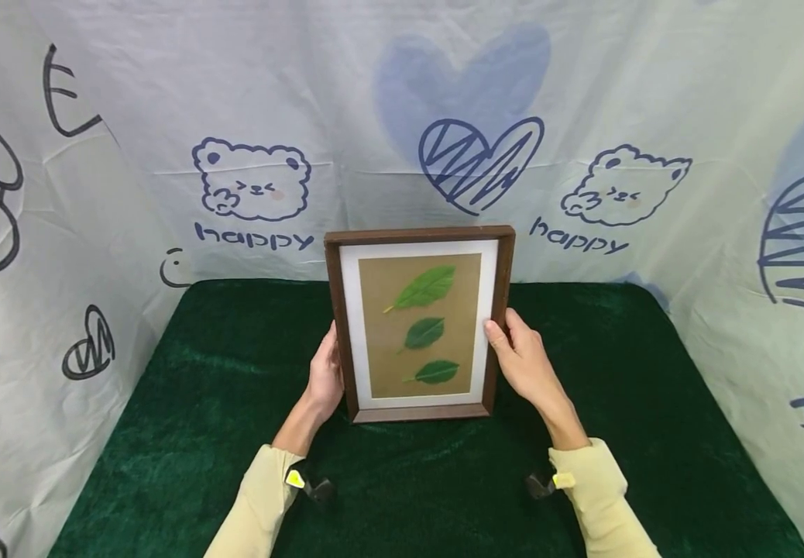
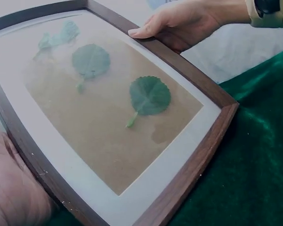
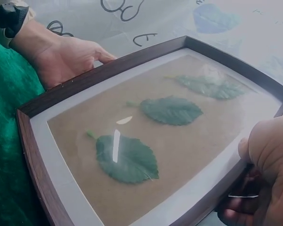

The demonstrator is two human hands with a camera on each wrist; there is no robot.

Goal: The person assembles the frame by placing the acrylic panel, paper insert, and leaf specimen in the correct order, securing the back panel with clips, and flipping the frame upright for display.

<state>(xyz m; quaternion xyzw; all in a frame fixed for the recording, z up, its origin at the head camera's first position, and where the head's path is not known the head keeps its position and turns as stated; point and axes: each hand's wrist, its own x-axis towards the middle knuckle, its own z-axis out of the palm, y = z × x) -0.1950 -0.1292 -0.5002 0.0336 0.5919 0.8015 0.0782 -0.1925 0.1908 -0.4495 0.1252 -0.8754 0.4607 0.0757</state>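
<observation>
A brown wooden picture frame stands tilted back between both hands, its front towards me. Behind its glazing are a white mat and a tan backing with three green leaves, the upper leaf, middle leaf and lower leaf. My left hand holds the left side, its fingers partly hidden behind the frame. My right hand grips the right side, thumb on the front and fingers behind. In the right wrist view, glare crosses the glazing over the leaves.
Dark green velvety cloth covers the table beneath the frame. A white curtain with printed bears, hearts and lettering surrounds the back and sides. Black devices are strapped at the left wrist and right wrist.
</observation>
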